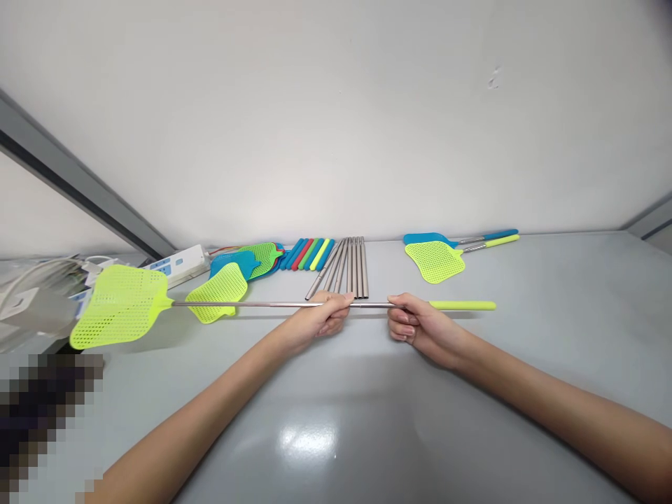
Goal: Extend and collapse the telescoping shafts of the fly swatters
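While its long axis runs almost level across the view, roughly parallel to the foot of the wall [336, 126], the telescopic fly swatter [283, 304] is held in both hands just above the grey tabletop [309, 392]. At far left, its yellow-green perforated head [123, 308] points left, overlapping cables [45, 269] in the view. Behind lie a white power strip [183, 264] and loose swatter heads: one yellow-green [215, 295], one blue [231, 264], one green [265, 256]. Next comes a row of handle sleeves [309, 254] in blue, red, green and yellow-green, side by side. The left hand [325, 318] is closed on the metal shaft, its thumb laid along it toward the right. Beyond it stands a group of metal tubes [357, 269] lying on the table, some slanted, some parallel. The right hand [420, 329], thumb and curled fingers closed, grips the swatter near the inner end of its yellow-green handle [465, 306], which points right; the exact contact under the palm is hidden. Behind, two shorter swatters, one blue [428, 239] and one yellow-green [435, 262], lie overlapping, their heads also leftward.
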`<state>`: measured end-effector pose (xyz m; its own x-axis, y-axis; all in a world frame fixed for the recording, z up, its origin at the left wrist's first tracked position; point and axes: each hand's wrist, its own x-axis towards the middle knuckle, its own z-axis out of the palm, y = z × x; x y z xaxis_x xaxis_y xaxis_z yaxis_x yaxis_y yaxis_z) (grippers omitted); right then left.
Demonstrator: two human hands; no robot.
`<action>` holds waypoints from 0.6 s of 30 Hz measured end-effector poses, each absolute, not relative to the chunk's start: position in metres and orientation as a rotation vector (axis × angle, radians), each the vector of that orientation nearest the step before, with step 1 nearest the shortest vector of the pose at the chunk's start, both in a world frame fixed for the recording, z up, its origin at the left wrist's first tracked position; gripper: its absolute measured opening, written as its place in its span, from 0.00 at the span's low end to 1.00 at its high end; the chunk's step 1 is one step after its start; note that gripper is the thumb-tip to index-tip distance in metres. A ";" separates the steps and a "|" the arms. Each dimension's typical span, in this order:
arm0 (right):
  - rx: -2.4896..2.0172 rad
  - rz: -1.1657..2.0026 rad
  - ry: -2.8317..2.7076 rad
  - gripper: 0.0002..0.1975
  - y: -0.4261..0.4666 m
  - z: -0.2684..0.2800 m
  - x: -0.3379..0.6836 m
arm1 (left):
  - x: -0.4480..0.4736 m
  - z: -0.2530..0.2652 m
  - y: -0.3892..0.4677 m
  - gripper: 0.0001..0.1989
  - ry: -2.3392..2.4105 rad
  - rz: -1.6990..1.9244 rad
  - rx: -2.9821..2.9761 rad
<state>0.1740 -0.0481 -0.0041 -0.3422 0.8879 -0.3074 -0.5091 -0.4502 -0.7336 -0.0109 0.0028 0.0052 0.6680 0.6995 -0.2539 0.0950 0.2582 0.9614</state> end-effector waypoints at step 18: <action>-0.810 1.799 -0.723 0.19 -0.048 -0.022 0.172 | -0.006 -0.003 -0.001 0.22 0.863 0.516 1.391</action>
